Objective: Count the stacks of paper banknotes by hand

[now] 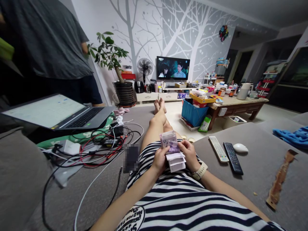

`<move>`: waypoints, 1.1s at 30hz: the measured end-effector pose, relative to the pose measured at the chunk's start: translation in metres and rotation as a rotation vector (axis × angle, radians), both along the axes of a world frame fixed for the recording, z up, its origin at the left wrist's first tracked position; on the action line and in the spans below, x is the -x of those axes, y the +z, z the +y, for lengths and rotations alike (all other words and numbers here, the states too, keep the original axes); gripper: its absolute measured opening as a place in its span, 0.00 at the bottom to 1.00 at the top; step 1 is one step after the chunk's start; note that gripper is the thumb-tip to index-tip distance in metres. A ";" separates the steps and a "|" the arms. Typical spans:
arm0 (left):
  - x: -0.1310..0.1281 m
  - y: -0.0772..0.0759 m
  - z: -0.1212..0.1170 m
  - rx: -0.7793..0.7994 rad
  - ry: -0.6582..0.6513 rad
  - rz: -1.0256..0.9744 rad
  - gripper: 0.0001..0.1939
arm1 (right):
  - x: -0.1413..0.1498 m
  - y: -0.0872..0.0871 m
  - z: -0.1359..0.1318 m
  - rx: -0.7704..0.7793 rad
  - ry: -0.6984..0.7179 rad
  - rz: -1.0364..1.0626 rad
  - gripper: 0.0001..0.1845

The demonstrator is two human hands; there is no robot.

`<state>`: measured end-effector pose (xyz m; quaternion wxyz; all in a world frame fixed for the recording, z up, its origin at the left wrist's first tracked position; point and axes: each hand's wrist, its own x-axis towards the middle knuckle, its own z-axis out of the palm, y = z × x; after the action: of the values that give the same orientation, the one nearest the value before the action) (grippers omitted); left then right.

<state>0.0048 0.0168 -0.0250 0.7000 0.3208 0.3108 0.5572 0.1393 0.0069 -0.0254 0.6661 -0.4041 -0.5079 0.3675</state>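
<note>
A small stack of purple banknotes marked with a 5 is held up over my lap. My left hand grips its lower left side, thumb on the front. The fingers of my right hand pinch the right edge of the notes. Below them hang several folded white paper slips, overlapping like steps; which fingers hold these I cannot tell. On my right wrist is a pale watch. Beneath both hands lies the black-and-white striped clothing over my legs.
Left on the grey sofa are a laptop, tangled cables and a pixelated dark object. To the right lie a white remote, a black remote, a mouse and a brown strip. A person stands at left.
</note>
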 end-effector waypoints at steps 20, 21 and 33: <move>-0.001 -0.010 0.007 0.005 0.039 -0.049 0.18 | 0.002 0.004 -0.007 -0.028 0.035 0.010 0.18; -0.001 -0.010 0.007 0.001 0.037 -0.054 0.18 | 0.002 0.004 -0.007 -0.025 0.037 0.013 0.18; -0.001 0.000 0.000 -0.022 -0.028 -0.058 0.19 | 0.000 -0.003 -0.003 -0.039 0.069 0.023 0.21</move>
<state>0.0056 0.0172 -0.0253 0.7129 0.3166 0.2798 0.5597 0.1391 0.0043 -0.0281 0.6666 -0.3689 -0.5211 0.3848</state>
